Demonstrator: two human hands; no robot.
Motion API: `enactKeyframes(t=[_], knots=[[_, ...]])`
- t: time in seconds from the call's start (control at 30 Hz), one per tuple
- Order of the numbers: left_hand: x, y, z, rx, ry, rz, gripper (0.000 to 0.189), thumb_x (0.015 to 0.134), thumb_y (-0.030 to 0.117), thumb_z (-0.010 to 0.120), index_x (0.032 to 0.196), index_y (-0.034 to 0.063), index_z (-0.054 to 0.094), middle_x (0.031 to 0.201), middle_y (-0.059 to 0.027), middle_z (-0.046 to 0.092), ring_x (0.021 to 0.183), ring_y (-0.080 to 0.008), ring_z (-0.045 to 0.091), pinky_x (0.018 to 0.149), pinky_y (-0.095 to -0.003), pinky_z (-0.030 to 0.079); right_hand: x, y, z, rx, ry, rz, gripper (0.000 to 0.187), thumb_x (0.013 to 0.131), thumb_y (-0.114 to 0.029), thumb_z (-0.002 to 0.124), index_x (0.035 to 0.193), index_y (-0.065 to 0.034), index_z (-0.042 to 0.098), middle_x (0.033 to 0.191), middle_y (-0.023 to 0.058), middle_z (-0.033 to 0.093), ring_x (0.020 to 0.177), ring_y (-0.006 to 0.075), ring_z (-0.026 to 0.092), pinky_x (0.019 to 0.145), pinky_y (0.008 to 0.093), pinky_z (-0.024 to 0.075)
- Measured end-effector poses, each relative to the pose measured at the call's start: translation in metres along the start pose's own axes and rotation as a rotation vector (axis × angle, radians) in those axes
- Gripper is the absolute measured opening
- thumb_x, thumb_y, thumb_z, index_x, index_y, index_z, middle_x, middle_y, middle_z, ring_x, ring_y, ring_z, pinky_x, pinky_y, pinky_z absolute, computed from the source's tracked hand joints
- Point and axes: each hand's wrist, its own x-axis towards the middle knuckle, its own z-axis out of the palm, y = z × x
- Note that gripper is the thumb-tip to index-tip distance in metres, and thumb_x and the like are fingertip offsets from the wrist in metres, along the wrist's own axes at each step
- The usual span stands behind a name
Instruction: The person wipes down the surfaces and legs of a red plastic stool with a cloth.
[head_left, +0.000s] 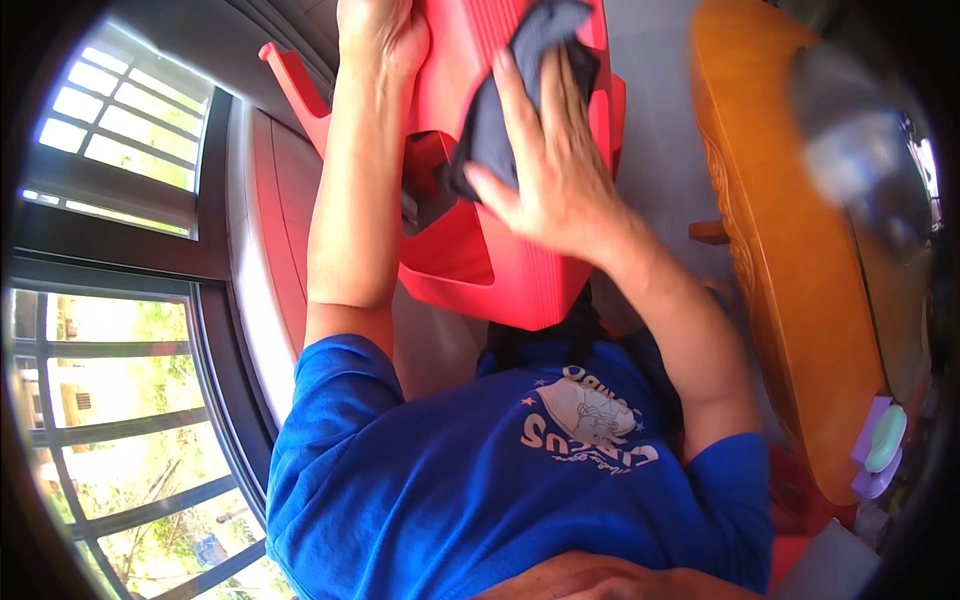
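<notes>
A red ribbed plastic chair (525, 277) is tipped up in front of my chest, with openings between its parts. My left hand (386, 34) is at its upper left edge at the top of the picture; its fingers are partly out of sight, so its hold cannot be told. Pressed flat on a dark grey cloth (487, 124), my right hand (551, 150) lies over the ribbed red surface. Its fingers are spread, and the cloth is folded up past the fingertips.
To the right stands a wooden table (780, 262) with a carved edge; a green bar of soap (886, 439) in a purple holder (866, 450) is at its near end. A barred window (127, 420) is on the left. Something red (795, 555) is at the lower right.
</notes>
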Motion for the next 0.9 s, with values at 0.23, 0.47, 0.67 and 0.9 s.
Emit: enactKeyframes(t=[0.23, 0.47, 0.67, 0.9], knots=[[0.010, 0.014, -0.027, 0.071, 0.152, 0.118, 0.033, 0.104, 0.025, 0.062, 0.125, -0.0006, 0.065, 0.118, -0.0146, 0.072, 0.105, -0.0266, 0.071, 0.094, -0.0409, 0.058, -0.161, -0.053, 0.000, 0.052, -0.389, 0.099, 0.093, 0.080, -0.027, 0.080, 0.155, 0.0057, 0.037, 0.151, 0.0438, 0.032, 0.139, 0.0610, 0.038, 0.118, 0.0608, 0.0338], [0.024, 0.010, -0.032, 0.049, 0.140, 0.048, 0.034, 0.104, 0.027, 0.062, 0.124, 0.0002, 0.065, 0.117, -0.0149, 0.072, 0.105, -0.0274, 0.071, 0.094, -0.0421, 0.059, -0.194, -0.038, 0.008, 0.165, -0.301, 0.184, 0.093, 0.083, -0.022, 0.076, 0.157, 0.0082, 0.030, 0.151, 0.0401, 0.036, 0.143, 0.0563, 0.036, 0.121, 0.0593, 0.0277], [0.014, 0.021, -0.016, 0.061, 0.104, 0.039, 0.035, 0.104, 0.029, 0.062, 0.125, 0.0004, 0.064, 0.119, -0.0145, 0.072, 0.106, -0.0288, 0.071, 0.096, -0.0444, 0.058, -0.148, -0.026, 0.012, 0.249, -0.050, 0.272, 0.089, 0.087, -0.018, 0.071, 0.157, 0.0118, 0.024, 0.129, 0.0300, 0.056, 0.117, 0.0440, 0.054, 0.100, 0.0542, 0.0379], [0.013, 0.071, -0.052, -0.082, -0.044, 0.213, 0.028, 0.103, 0.010, 0.059, 0.120, -0.0118, 0.066, 0.113, -0.0258, 0.073, 0.106, -0.0324, 0.073, 0.100, -0.0451, 0.058, -0.110, -0.042, -0.004, 0.174, 0.043, 0.249, 0.031, 0.090, -0.022, 0.072, 0.092, 0.0023, 0.052, 0.057, 0.0169, 0.056, 0.053, 0.0385, 0.060, 0.055, 0.0472, 0.0487]])
